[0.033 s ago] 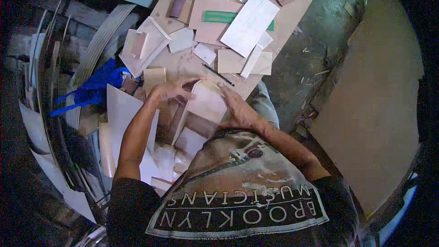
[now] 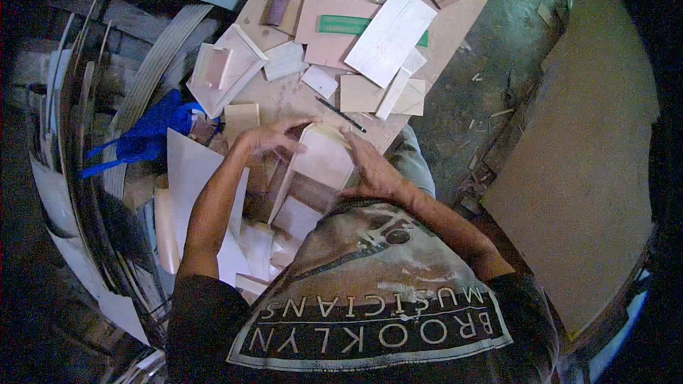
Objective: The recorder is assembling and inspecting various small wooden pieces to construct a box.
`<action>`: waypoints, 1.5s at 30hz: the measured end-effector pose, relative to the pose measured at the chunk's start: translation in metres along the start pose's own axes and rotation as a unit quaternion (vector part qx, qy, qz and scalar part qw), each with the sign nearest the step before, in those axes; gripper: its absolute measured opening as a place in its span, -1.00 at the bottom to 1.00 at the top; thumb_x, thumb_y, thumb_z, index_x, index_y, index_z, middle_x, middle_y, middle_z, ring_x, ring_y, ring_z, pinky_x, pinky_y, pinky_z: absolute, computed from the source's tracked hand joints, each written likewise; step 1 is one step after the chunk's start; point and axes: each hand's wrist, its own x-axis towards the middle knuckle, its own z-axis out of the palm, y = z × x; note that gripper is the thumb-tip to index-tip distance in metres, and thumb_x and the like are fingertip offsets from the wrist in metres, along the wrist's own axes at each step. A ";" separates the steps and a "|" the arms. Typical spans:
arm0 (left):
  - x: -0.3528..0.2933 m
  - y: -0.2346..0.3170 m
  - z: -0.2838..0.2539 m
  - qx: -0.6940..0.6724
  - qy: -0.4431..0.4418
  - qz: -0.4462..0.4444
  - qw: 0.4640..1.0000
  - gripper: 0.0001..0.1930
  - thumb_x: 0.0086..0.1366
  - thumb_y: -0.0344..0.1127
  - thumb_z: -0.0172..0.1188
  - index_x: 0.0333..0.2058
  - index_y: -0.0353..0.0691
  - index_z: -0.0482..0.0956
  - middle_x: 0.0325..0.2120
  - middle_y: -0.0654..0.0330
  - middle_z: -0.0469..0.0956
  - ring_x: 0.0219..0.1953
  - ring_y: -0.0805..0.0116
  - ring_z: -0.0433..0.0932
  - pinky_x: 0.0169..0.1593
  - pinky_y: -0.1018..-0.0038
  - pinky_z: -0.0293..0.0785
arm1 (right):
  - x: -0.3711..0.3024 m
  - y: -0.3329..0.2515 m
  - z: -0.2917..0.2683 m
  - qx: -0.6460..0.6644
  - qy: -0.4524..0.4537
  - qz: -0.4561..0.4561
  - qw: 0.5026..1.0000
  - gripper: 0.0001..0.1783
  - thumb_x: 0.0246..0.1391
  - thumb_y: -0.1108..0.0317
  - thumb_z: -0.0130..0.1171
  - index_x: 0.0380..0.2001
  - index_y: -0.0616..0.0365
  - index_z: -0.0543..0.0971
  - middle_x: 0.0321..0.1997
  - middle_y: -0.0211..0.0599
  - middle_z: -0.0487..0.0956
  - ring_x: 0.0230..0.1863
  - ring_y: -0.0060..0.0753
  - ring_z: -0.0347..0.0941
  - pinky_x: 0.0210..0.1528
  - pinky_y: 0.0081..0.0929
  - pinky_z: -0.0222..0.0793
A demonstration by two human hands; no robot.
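Between my hands is a small box-like piece of pale wood [image 2: 324, 156], with a light panel at its far end and a thin strip along its left side. My left hand [image 2: 274, 138] grips the far left edge, fingers curled over the top. Against the right side presses my right hand [image 2: 373, 172], its fingers along the edge and its thumb toward the near part. A dark pencil [image 2: 341, 114] lies on the worktable [image 2: 455, 32] just beyond the piece. Left of my left hand sits a small wood block [image 2: 240, 119].
A white board [image 2: 391, 35] lies over a green strip [image 2: 343, 25] among several offcuts. An angled wooden assembly [image 2: 245, 57] rests at the table's far left. Blue cloth or plastic [image 2: 149, 128] and stacked strips are at left. A large brown sheet [image 2: 576, 171] stands at right.
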 end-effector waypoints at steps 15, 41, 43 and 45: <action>-0.017 0.024 0.009 -0.048 0.017 -0.058 0.997 -0.14 0.08 -0.03 0.39 0.33 0.15 0.16 0.22 0.15 0.30 0.19 0.16 0.31 -0.13 0.13 0.57 | 0.003 -0.008 -0.005 -0.013 -0.014 0.007 1.000 0.39 -0.38 0.02 0.57 0.36 0.32 -0.12 0.42 0.11 0.07 0.44 0.08 -0.03 0.46 -0.21 -0.12; -0.032 -0.032 0.054 -0.065 0.190 0.122 0.972 -0.49 0.18 -0.20 0.32 0.08 -0.28 0.52 -0.13 0.23 0.60 -0.13 0.47 0.52 0.01 0.49 0.45 | 0.022 -0.056 0.016 -0.244 0.009 -0.017 0.970 0.32 -0.34 0.11 0.47 0.36 0.33 -0.14 0.36 0.31 0.06 0.36 0.29 0.04 0.37 -0.06 0.05; -0.033 -0.035 0.054 -0.043 0.201 0.131 0.970 -0.49 0.19 -0.18 0.31 0.07 -0.28 0.53 -0.14 0.23 0.61 -0.14 0.47 0.53 -0.02 0.50 0.45 | 0.022 -0.060 0.017 -0.224 0.010 0.002 0.974 0.33 -0.35 0.15 0.45 0.37 0.34 -0.18 0.34 0.31 0.10 0.33 0.33 0.07 0.35 -0.07 0.11; -0.030 -0.046 0.052 -0.050 0.198 0.143 0.968 -0.47 0.17 -0.14 0.33 0.07 -0.29 0.53 -0.15 0.23 0.61 -0.15 0.46 0.53 -0.01 0.49 0.45 | 0.022 -0.058 0.019 -0.226 0.010 -0.001 0.974 0.33 -0.35 0.16 0.45 0.37 0.33 -0.19 0.34 0.32 0.10 0.33 0.32 0.08 0.34 -0.06 0.12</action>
